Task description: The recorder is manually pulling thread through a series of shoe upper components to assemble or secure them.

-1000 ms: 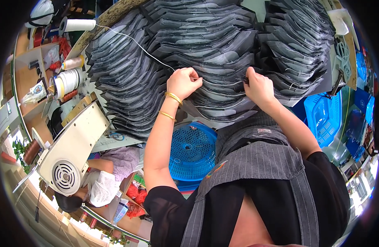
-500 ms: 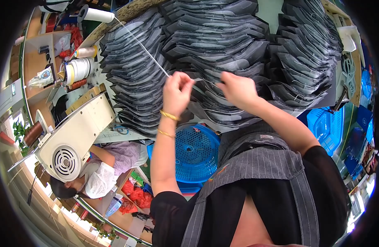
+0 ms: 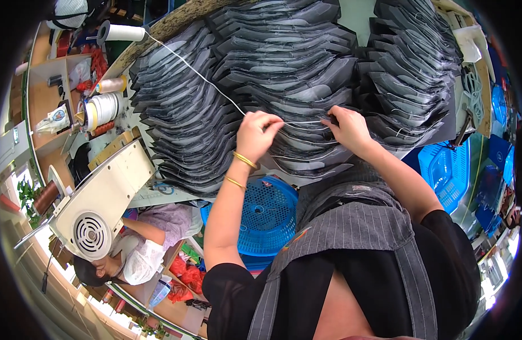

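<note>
A thin white cord (image 3: 194, 69) runs from a white spool (image 3: 124, 33) at the far left down to my hands. My left hand (image 3: 256, 134) pinches it between thumb and fingers. My right hand (image 3: 348, 128) pinches the cord a short way to the right, so a nearly straight length spans the gap. Both hands hover over the near part of the middle row of overlapping dark grey sheet pieces (image 3: 286, 85). Similar rows lie to the left (image 3: 179, 113) and to the right (image 3: 414, 73). Whether the cord touches the pieces below, I cannot tell.
A cream sewing machine (image 3: 105, 195) stands at the left, with a co-worker (image 3: 142, 249) beyond it. Thread cones (image 3: 105, 109) sit behind the machine. Blue plastic baskets stand below the table edge, one round (image 3: 266, 226), another at the right (image 3: 446, 173). A wooden strip (image 3: 176, 25) borders the far left.
My right hand has moved right and slightly nearer, and my left hand slightly right and nearer. The cord now shows stretched between them, while its stretch from the spool hangs in a looser curve.
</note>
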Motion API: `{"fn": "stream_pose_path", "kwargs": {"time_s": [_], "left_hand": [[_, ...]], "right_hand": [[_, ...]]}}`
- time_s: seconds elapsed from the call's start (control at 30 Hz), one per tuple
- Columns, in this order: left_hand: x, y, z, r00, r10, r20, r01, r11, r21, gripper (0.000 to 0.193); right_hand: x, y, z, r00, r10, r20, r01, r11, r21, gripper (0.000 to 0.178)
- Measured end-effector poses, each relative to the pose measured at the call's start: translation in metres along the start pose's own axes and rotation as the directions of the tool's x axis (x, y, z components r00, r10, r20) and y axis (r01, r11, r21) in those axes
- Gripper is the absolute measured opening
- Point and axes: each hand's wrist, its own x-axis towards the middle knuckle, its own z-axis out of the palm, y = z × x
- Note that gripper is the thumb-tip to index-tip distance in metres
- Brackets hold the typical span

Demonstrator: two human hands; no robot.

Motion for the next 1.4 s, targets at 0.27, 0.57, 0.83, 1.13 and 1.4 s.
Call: {"fn": "stream_pose_path", "kwargs": {"time_s": [0.27, 0.57, 0.83, 1.13, 1.4], "left_hand": [[0.04, -0.023, 0.0, 0.984, -0.148, 0.097, 0.132, 0.979, 0.153, 0.016], [0.044, -0.01, -0.047, 0.963, -0.202, 0.178, 0.153, 0.955, 0.256, 0.029], [0.011, -0.008, -0.04, 0.964, -0.185, -0.189, 0.173, 0.982, -0.075, 0.012], [-0.024, 0.06, 0.064, 0.937, -0.281, 0.208, 0.34, 0.587, -0.735, 0.017], [0.025, -0.016, -0.014, 0.987, 0.121, -0.101, -0.104, 0.981, 0.162, 0.008]], "right_hand": [[0.013, -0.002, 0.0, 0.996, 0.092, -0.018, -0.093, 0.938, -0.334, 0.034], [0.032, -0.065, 0.012, 0.946, -0.323, -0.012, 0.309, 0.916, -0.257, 0.027], [0.046, -0.074, 0.013, 0.982, -0.181, 0.045, 0.187, 0.944, -0.273, 0.021], [-0.014, -0.012, -0.033, 0.94, -0.017, 0.339, -0.14, 0.891, 0.432, 0.021], [0.036, 0.009, -0.021, 0.999, 0.051, -0.002, -0.051, 0.999, -0.002, 0.022]]}}
